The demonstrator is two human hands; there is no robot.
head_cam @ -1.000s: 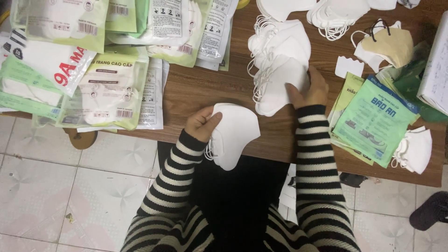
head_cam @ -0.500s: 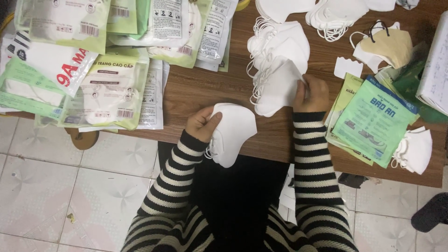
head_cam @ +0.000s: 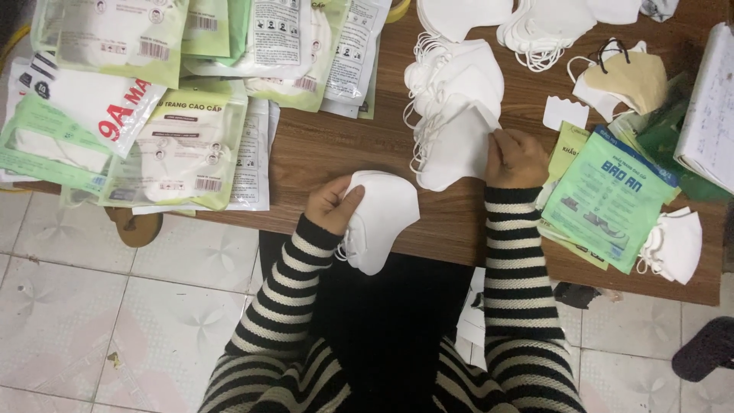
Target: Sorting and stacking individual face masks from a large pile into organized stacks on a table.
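Observation:
My left hand (head_cam: pixel 333 203) grips a small stack of folded white face masks (head_cam: pixel 381 218) at the near edge of the wooden table (head_cam: pixel 329 145), their ear loops hanging below. My right hand (head_cam: pixel 516 158) pinches the edge of the top white mask (head_cam: pixel 456 147) on a fanned pile of masks (head_cam: pixel 451 84) further back on the table. Both arms wear black-and-white striped sleeves.
Green and white mask packets (head_cam: pixel 176 145) cover the table's left side. More green packets (head_cam: pixel 608 199) lie at the right, with a loose white mask (head_cam: pixel 677 245), a beige mask (head_cam: pixel 631 80) and more white masks (head_cam: pixel 547 27) at the back. A tiled floor (head_cam: pixel 99 321) lies below.
My right hand has shifted slightly up and right, lifting the edge of the top mask on the pile. My left hand holds its stack in the same place.

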